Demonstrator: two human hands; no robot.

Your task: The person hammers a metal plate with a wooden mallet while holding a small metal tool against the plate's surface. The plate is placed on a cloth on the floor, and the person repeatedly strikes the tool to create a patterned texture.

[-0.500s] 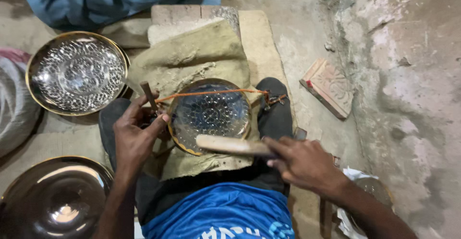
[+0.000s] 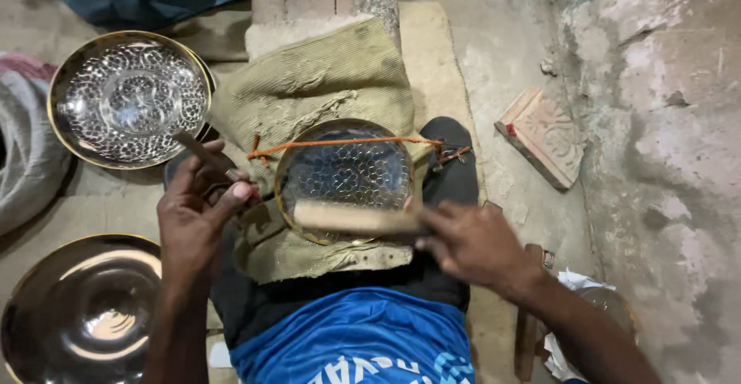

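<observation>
Over lap: left hand grips punch; right hand grips wooden mallet above hammered bowl.

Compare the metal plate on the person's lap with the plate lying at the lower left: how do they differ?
The lap plate is covered in a hammered honeycomb pattern; the lower-left plate is smooth and mirror-bright. The lap plate rests on a coarse cloth with an orange cord across it; the lower-left plate lies bare on the floor. The right hand holds a wooden stick over the lap plate; no hand touches the lower-left plate. Both are round with brass-coloured rims.
</observation>
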